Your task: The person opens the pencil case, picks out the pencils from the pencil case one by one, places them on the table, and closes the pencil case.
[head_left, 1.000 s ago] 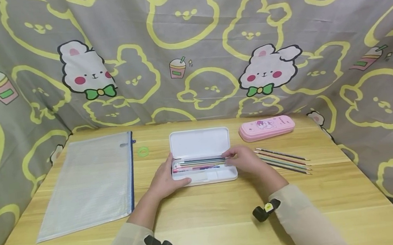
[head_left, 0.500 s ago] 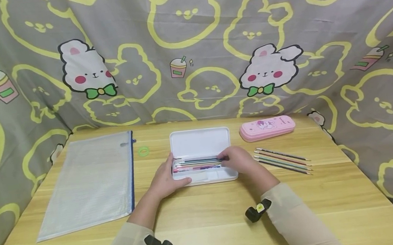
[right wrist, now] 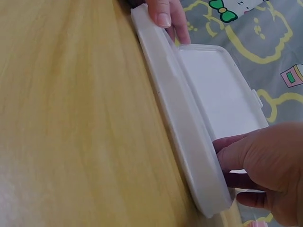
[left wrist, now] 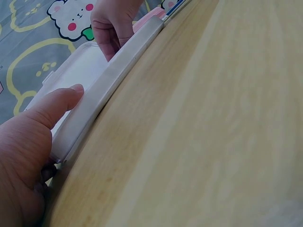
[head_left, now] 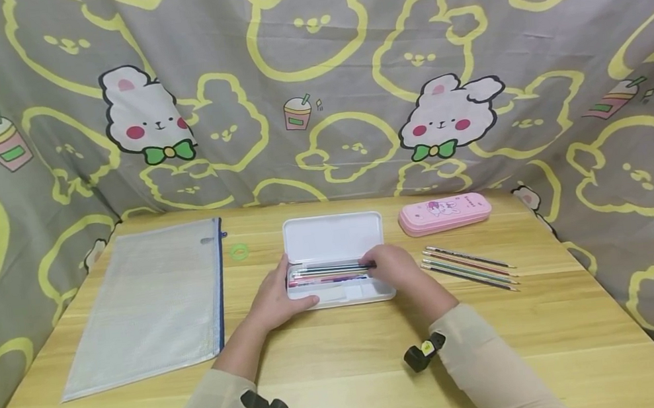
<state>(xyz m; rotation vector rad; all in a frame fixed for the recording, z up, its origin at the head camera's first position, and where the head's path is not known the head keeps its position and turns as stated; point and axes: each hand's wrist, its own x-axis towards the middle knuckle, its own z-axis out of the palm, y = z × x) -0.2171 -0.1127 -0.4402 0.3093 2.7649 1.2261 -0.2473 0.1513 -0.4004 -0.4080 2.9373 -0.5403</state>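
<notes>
Fingers of right hand (head_left: 396,268) at pencils (head_left: 334,268) in white case (head_left: 333,238) (tips hidden, grip unclear); left hand (head_left: 274,300) grips its end. Presumably settling pencils; next likely calls for withdrawing cleanly.

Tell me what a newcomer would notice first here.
Probably the rabbit-print curtain, hanging behind the table. Then the open white pencil case, mid-table, with the left hand gripping its left end and the right hand at its right. The closed pink case lies beyond the loose pencils.

Head view from above, facing forward-down, wrist views close, low, tilted (both sharing the white case (right wrist: 182,113))
</notes>
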